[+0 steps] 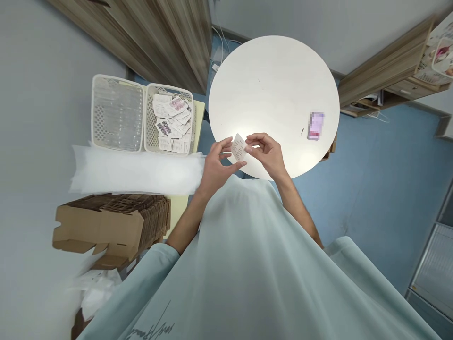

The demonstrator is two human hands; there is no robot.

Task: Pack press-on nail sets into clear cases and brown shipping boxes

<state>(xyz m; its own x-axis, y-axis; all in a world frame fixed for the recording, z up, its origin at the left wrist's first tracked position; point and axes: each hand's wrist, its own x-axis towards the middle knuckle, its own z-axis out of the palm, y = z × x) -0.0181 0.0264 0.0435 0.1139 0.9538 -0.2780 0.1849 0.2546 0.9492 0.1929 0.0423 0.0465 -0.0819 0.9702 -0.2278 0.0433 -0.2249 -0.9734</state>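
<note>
A small white card (239, 147) with lines of print is held tilted between my two hands, over the near edge of a round white table (272, 80). My left hand (220, 165) has its fingertips at the card's left edge and its thumb by the lower corner. On the other side, my right hand (267, 153) pinches the card's right edge between thumb and fingers. What lies on the card's far face is hidden.
Left of the table, one white basket (146, 118) holds similar cards, some with dark or pink oval shapes. Another basket (92, 113) contains clear plastic pieces. Nearer lie white translucent sheets (138, 170) and folded cardboard boxes (102, 226). A blurred purple object (316, 125) rests on the table's right.
</note>
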